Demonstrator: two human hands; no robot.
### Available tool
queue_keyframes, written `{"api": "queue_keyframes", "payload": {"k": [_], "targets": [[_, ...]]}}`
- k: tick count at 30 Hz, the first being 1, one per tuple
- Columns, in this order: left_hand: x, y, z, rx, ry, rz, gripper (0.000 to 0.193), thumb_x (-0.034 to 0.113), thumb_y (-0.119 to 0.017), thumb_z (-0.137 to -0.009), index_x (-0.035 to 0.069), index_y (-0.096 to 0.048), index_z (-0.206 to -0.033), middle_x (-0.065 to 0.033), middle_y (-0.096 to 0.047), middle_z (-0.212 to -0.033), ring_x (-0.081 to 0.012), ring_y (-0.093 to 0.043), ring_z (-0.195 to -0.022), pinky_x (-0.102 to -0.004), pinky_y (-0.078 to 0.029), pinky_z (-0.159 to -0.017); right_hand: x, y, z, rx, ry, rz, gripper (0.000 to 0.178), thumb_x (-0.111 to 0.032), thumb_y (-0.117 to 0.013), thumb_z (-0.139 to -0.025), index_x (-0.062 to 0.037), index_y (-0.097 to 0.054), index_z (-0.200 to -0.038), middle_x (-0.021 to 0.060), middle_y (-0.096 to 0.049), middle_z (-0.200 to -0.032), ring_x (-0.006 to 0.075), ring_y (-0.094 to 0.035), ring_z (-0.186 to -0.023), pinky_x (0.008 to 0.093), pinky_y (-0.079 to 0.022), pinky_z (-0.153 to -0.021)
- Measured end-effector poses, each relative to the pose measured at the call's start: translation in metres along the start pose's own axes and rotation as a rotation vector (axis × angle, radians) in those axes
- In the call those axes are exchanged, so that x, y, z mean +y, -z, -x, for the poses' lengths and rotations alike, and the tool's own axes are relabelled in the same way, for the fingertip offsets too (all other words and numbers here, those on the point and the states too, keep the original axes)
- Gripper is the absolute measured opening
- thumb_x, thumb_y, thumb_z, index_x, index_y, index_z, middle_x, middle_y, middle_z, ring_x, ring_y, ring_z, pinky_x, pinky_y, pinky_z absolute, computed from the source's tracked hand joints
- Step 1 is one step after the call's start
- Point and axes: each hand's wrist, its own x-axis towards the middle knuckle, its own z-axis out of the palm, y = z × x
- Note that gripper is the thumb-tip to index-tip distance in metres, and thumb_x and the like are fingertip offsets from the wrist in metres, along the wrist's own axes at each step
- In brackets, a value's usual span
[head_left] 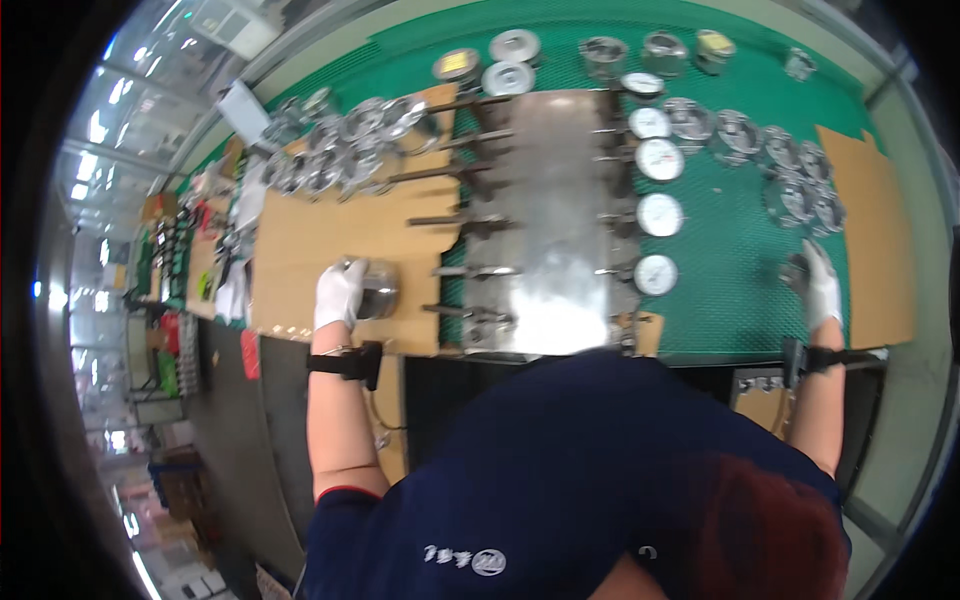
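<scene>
My left hand (340, 293), in a white glove, grips a silver metal piston (380, 290) over the cardboard sheet (300, 235) on the left. Far to the right, my gloved right hand (822, 287) has its fingers along the side of another metal piston (795, 273), low over the green mat (710, 255); its thumb side is partly hidden. Between the hands stands a steel measuring bench (560, 220). A column of round white dial gauges (656, 275) lines its right side, and several metal rods (435, 222) stick out on its left.
Several pistons (325, 170) cluster at the cardboard's far end. More pistons (735, 135) stand on the mat at right, beside a second cardboard sheet (875, 250). Along the back are further parts, some with yellow labels (456, 62). Tools and papers (232, 290) lie at far left.
</scene>
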Motion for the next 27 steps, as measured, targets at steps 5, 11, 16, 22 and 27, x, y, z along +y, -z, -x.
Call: {"api": "queue_keyframes", "payload": {"k": [5,11,16,22,27], "targets": [[0.065,0.038,0.066,-0.135,0.202,0.811,0.044,0.038,-0.064,-0.093,0.000,-0.070,-0.115,-0.0071,-0.070,-0.087,-0.0137,-0.065,-0.068,-0.0262,-0.050,-0.053,-0.026,-0.065,0.074,-0.284,0.165,0.151,0.049,-0.027,-0.059,-0.102,-0.0034,-0.052,-0.144,0.0085,-0.068,-0.102,0.0175,-0.068,-0.082,0.0299,-0.058,-0.075],[0.139,0.028,0.124,-0.738,-0.064,1.462,0.036,0.021,-0.052,-0.102,-0.007,-0.064,-0.121,-0.0131,-0.072,-0.109,-0.0159,-0.069,-0.087,-0.0262,-0.055,-0.070,-0.047,-0.210,0.184,-1.017,0.534,0.312,0.089,-0.018,-0.080,-0.084,0.0005,-0.030,-0.155,0.0206,-0.059,-0.127,0.0271,-0.065,-0.111,0.0351,-0.055,-0.091],[0.130,-0.024,0.125,-0.948,0.037,1.189,0.045,0.029,-0.057,-0.102,-0.003,-0.054,-0.134,-0.0112,-0.068,-0.116,-0.0152,-0.067,-0.101,-0.0308,-0.053,-0.087,-0.017,-0.245,0.195,-0.767,0.948,0.414,0.124,-0.030,-0.094,-0.061,-0.0015,-0.022,-0.158,0.0255,-0.049,-0.134,0.0395,-0.051,-0.125,0.0453,-0.041,-0.108],[0.118,-0.044,0.116,-0.251,-0.896,0.312,0.069,0.006,-0.073,-0.081,-0.002,-0.044,-0.142,-0.0245,-0.061,-0.126,-0.0400,-0.065,-0.103,-0.0410,-0.053,-0.094,-0.028,-0.257,0.197,-0.610,1.017,0.855,0.102,-0.027,-0.088,-0.062,-0.0008,-0.040,-0.148,0.0256,-0.056,-0.115,0.0437,-0.058,-0.106,0.0480,-0.050,-0.092],[0.141,-0.065,0.118,-0.180,-1.078,0.157,0.088,0.014,-0.083,-0.069,0.004,-0.041,-0.146,-0.0256,-0.054,-0.132,-0.0430,-0.057,-0.117,-0.0476,-0.049,-0.098,-0.026,-0.265,0.204,-0.581,1.075,0.852,0.094,-0.022,-0.085,-0.066,0.0024,-0.042,-0.146,0.0297,-0.054,-0.128,0.0453,-0.056,-0.115,0.0475,-0.049,-0.097]]}}
